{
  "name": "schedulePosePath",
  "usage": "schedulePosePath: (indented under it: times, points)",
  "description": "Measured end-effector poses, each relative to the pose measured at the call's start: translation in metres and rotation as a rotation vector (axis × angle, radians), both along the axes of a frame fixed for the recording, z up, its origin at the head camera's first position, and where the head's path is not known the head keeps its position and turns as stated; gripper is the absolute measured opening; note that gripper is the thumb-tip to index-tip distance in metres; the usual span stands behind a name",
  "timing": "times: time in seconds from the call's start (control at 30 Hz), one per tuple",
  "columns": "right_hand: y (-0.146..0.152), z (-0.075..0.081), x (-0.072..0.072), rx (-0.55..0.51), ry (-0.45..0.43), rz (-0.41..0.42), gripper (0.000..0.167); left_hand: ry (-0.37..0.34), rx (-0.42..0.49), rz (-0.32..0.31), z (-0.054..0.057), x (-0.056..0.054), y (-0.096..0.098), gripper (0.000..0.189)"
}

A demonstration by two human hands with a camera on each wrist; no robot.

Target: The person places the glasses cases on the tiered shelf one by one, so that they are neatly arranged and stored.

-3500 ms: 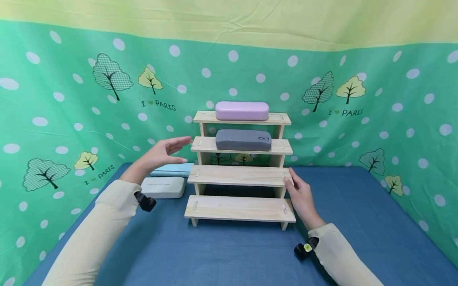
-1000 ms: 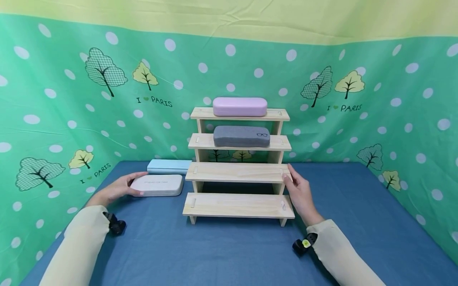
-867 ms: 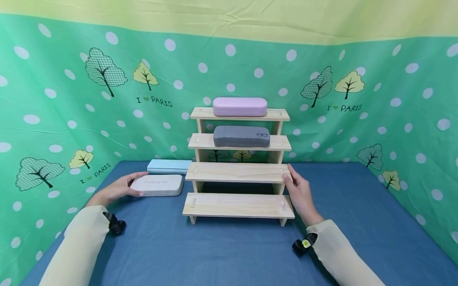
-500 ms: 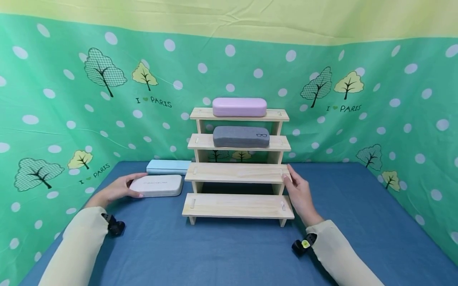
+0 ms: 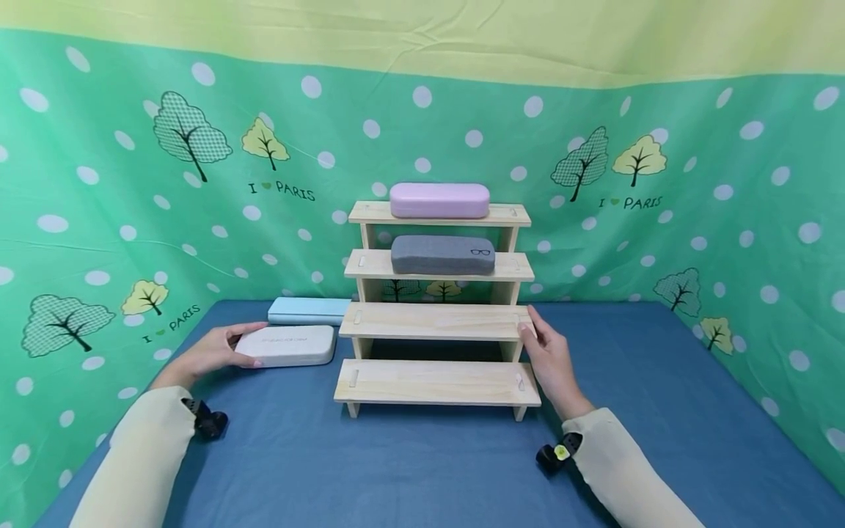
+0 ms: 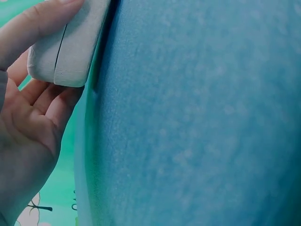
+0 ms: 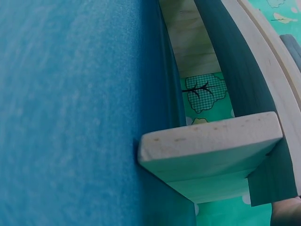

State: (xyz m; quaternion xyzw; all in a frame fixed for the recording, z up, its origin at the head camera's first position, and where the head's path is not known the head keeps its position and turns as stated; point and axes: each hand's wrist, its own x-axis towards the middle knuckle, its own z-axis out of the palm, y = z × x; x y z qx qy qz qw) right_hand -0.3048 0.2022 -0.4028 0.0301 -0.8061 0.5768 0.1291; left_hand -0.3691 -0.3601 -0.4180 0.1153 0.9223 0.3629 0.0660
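My left hand [image 5: 210,353] pinches the left end of a white glasses case [image 5: 290,346], thumb in front and fingers behind. The case lies on the blue cloth, left of a wooden step shelf [image 5: 439,320]. In the left wrist view, the thumb and fingers of the left hand [image 6: 28,132] hold the end of the case [image 6: 77,54], whose lid seam shows. My right hand [image 5: 553,363] grips the right end of the shelf's second step from the bottom. Only a sliver of the right hand [image 7: 285,213] shows in the right wrist view, under the wooden board.
A light blue case [image 5: 309,311] lies just behind the white one. On the shelf's top step sits a purple glasses case [image 5: 439,200], and one step lower a grey glasses case [image 5: 443,254]. A green printed curtain [image 5: 462,158] hangs behind the blue-covered table [image 5: 396,469].
Since the oldest frame, my left hand has gone from beside the shelf down and left, and has taken hold of the white glasses case. My right hand has stayed on the shelf.
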Motion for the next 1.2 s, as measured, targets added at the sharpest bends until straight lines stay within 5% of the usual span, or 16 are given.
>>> schedulePosePath:
  times: [0.73, 1.2]
  points:
    - [0.001, -0.003, 0.000, 0.024, 0.039, -0.001, 0.058, -0.026, -0.001, 0.070, 0.019, 0.009, -0.006, 0.082]
    - [0.000, -0.005, 0.000, 0.001, 0.076, -0.009, 0.057, 0.054, 0.006, 0.044, 0.057, 0.021, -0.001, 0.079]
